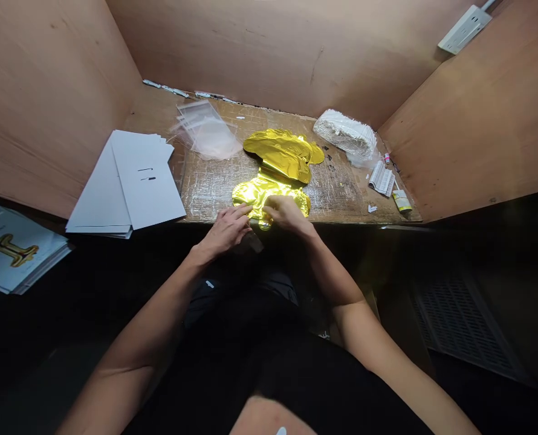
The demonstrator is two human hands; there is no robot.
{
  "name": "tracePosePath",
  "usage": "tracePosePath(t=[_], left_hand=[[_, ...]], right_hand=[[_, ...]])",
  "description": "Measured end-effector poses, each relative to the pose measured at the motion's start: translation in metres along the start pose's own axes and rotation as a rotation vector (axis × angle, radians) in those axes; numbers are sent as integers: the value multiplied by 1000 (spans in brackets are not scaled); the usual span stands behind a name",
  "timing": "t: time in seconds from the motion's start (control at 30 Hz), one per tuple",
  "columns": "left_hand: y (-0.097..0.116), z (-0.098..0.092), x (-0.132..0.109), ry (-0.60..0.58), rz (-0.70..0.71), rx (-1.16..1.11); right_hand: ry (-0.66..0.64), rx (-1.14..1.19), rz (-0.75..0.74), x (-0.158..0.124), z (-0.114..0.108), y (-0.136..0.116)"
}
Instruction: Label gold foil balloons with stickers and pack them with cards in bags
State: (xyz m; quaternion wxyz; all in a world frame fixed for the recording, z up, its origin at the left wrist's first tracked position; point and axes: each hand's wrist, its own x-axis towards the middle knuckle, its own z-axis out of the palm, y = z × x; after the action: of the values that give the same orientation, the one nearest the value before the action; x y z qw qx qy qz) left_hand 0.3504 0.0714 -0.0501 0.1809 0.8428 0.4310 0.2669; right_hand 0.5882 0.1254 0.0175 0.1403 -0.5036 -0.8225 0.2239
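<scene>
A flat, uninflated gold foil balloon (257, 192) lies creased at the front edge of the bench. My left hand (227, 229) is closed at its near left edge, fingertips on the foil. Below those fingers hangs a small see-through piece (253, 241), too dark to name. My right hand (289, 214) bends over the balloon's near right part, thumb and fingers pinched on the foil; the fingertips are partly hidden. Just beyond lies a pile of more flat gold foil balloons (278, 148), partly overlapping the one in my hands.
Clear plastic bags (210, 133) and white cards (149, 181) lie to the left; printed sheets (19, 251) sit lower. At right are a plastic-wrapped white bundle (346, 133), a folded paper (381, 178) and a yellow-white roll (401, 200). Wooden panels (251, 48) enclose the bench.
</scene>
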Motion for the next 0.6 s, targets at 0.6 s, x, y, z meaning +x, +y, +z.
tracePosePath(t=[0.6], left_hand=[[16, 13, 3, 62, 195, 157]], right_hand=[[-174, 153, -88, 23, -28, 23]])
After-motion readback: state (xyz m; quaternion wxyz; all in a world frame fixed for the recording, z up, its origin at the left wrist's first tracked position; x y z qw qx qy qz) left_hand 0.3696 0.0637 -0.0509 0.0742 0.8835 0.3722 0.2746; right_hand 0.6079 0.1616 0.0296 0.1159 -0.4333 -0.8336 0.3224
